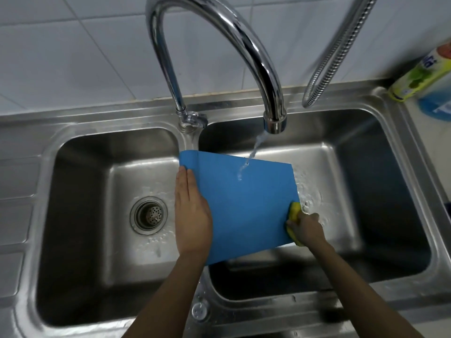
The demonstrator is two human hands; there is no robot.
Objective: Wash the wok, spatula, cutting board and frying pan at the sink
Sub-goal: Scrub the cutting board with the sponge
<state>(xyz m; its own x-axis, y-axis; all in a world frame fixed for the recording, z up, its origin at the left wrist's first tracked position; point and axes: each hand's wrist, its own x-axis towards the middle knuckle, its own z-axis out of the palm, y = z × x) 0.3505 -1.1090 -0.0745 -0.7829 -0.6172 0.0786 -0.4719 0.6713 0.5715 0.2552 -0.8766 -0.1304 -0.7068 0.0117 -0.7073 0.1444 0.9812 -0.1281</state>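
Note:
A blue cutting board (244, 203) is held tilted over the divider of a double steel sink (73, 152), mostly above the right basin. Water from the chrome faucet (273, 118) lands on the board's upper part. My left hand (191, 211) lies flat with straight fingers along the board's left edge and steadies it. My right hand (306, 228) grips a yellow sponge (295, 212) pressed to the board's lower right corner. Wok, spatula and frying pan are not in view.
The left basin has a round drain strainer (148, 215) and water drops. A flexible metal hose (324, 67) hangs at the back right. A dish-soap bottle (424, 74) lies on the right counter by the tiled wall.

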